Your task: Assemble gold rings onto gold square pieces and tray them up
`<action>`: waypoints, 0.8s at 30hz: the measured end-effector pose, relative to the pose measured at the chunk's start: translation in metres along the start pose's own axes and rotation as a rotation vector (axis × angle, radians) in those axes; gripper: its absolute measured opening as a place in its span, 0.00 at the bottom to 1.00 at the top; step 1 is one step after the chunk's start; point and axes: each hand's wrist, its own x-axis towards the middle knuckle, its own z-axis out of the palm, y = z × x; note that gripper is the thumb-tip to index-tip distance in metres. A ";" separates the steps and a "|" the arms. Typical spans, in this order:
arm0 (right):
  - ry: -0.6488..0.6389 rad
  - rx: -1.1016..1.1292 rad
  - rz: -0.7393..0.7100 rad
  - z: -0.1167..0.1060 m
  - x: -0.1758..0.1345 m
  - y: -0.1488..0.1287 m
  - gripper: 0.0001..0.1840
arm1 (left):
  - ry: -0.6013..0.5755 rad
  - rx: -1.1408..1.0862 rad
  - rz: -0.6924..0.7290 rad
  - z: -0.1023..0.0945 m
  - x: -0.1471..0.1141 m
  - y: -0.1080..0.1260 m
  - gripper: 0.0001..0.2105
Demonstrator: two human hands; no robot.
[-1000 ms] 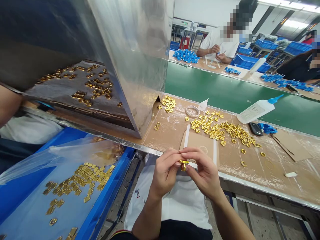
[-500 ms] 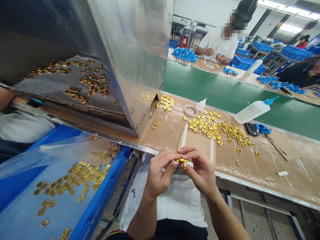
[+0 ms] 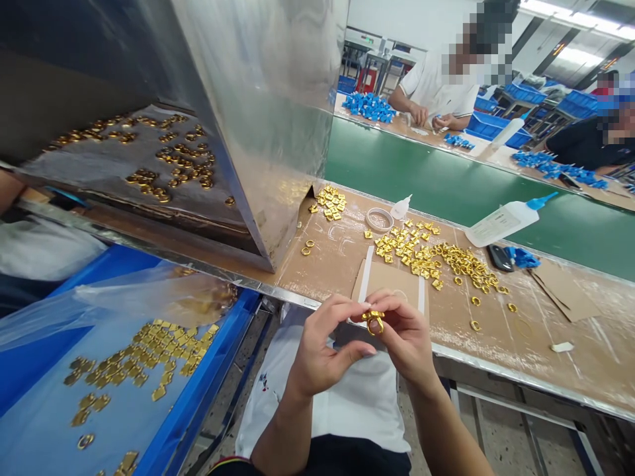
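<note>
My right hand point(image 3: 404, 337) pinches a gold ring point(image 3: 375, 324) with a wide flat top between thumb and fingers, just over the table's front edge. The ring's round band points down toward me. Beside it, my left hand point(image 3: 325, 344) has its thumb spread away below, while its fingertips reach the ring's top edge. Under and beyond the hands lies a cardboard sheet point(image 3: 387, 285) with white tape strips. Gold square pieces point(image 3: 397, 244) and plain gold rings point(image 3: 466, 264) are heaped just past it.
A metal housing point(image 3: 268, 132) stands at left, with gold rings on its paper-lined floor. Below it, a blue tray point(image 3: 198, 390) holds gold pieces. A glue bottle point(image 3: 501, 225), tape roll point(image 3: 380, 219) and small white bottle point(image 3: 401, 207) border the green belt point(image 3: 397, 158). Co-workers sit across.
My left thumb has come away from the ring and dropped open. The ring has shifted slightly right and shows its band more plainly in my right hand.
</note>
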 end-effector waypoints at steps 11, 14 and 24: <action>-0.143 -0.384 -0.208 -0.005 0.002 -0.018 0.08 | 0.010 -0.077 -0.136 -0.007 -0.003 -0.001 0.07; -0.127 -0.318 -0.099 -0.005 0.000 -0.017 0.09 | 0.015 -0.052 -0.145 -0.007 -0.004 -0.001 0.07; -0.057 0.194 0.404 -0.001 0.001 -0.012 0.14 | -0.085 0.111 0.126 -0.007 0.006 0.002 0.10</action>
